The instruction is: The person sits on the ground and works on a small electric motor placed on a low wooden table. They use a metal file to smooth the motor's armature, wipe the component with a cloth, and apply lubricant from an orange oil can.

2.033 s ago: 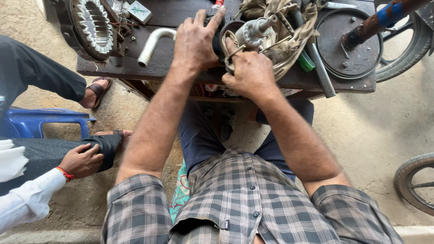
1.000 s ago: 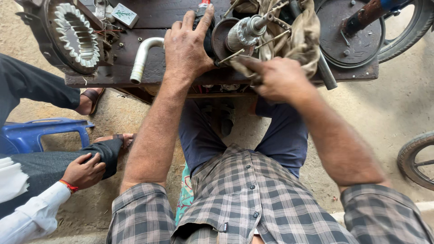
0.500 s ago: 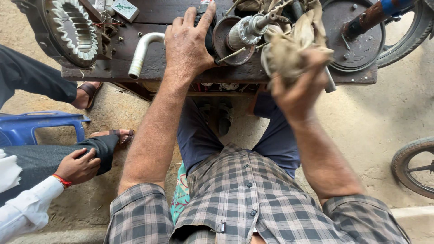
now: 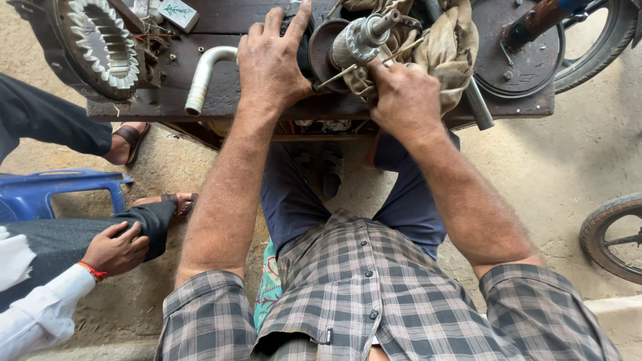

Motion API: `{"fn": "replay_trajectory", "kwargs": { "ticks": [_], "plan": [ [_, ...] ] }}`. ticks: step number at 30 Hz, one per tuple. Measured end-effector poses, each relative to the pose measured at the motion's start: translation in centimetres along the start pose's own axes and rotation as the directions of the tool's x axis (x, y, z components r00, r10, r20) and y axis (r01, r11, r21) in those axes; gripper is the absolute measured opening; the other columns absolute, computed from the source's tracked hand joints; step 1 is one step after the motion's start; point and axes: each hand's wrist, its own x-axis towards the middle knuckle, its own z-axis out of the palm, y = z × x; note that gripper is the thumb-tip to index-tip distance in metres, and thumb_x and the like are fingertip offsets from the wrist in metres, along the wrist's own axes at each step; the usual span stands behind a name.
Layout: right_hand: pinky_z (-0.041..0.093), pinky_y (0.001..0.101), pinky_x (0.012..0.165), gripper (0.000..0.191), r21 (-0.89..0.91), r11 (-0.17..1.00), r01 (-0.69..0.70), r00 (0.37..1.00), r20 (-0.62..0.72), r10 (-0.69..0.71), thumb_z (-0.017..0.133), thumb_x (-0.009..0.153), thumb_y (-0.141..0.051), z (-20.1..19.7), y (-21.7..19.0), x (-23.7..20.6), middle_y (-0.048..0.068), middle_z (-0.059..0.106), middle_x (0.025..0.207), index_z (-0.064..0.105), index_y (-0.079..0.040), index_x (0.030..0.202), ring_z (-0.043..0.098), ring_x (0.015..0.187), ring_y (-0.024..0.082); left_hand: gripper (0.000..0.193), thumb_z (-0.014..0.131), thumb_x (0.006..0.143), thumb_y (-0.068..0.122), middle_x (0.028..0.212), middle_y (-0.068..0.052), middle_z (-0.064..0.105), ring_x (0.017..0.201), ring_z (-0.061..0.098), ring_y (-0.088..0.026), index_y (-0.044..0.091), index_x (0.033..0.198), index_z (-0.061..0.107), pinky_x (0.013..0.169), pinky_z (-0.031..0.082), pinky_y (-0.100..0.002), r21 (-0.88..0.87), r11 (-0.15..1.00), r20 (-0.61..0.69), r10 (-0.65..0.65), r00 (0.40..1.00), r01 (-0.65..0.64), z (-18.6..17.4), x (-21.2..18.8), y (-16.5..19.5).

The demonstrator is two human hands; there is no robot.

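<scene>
A grey metal motor rotor with a shaft [image 4: 364, 37] lies on a dark wooden workbench [image 4: 221, 103], resting on a dirty beige rag [image 4: 445, 43]. My left hand [image 4: 271, 57] presses flat on the dark round housing beside the rotor, fingers spread. My right hand [image 4: 404, 97] is closed around the lower side of the rotor and the rag, at the bench's near edge. Thin rods stick out from the rotor under my right fingers.
A toothed stator ring [image 4: 100, 40] and a bent chrome pipe [image 4: 204, 73] lie at the bench's left. A round metal plate [image 4: 528, 57] sits at right, wheels [image 4: 612, 234] beyond. A seated person's hand [image 4: 117, 247] and sandalled feet are at left by a blue stool [image 4: 53, 194].
My right hand lifted the rag off the bench edge half a second ago and has now come back down onto the rotor. My left hand stayed pressed in place.
</scene>
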Motion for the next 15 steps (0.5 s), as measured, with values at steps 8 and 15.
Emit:
{"fn": "replay_trajectory", "kwargs": {
  "ticks": [8,15],
  "plan": [
    [0.060,0.0390,0.069,0.064,-0.087,0.996,-0.018,0.961,0.275,0.041,0.071,0.096,-0.040,-4.9,-2.3,0.0,0.011,0.069,0.091,0.051,-0.019,0.153,0.068,0.082,0.024,0.110,0.099,0.056,0.038,0.133,-0.018,0.059,0.107,0.063,-0.033,0.027,0.153,0.048,0.083,0.055,-0.050,0.025,1.000,-0.012,0.005,1.000,-0.005,-0.2,0.0,0.0],
    [0.058,0.0426,0.090,0.053,0.830,0.546,0.115,0.989,-0.045,-0.140,0.058,0.093,-0.015,-9.3,2.2,-1.9,0.019,0.067,0.126,0.056,-0.008,0.146,0.067,0.111,0.027,0.116,0.098,0.053,0.035,0.133,-0.019,0.059,0.106,0.063,-0.034,0.027,0.155,0.044,0.079,0.055,-0.048,0.050,0.999,0.030,0.006,1.000,-0.007,-0.3,0.1,0.1]
  ]
}}
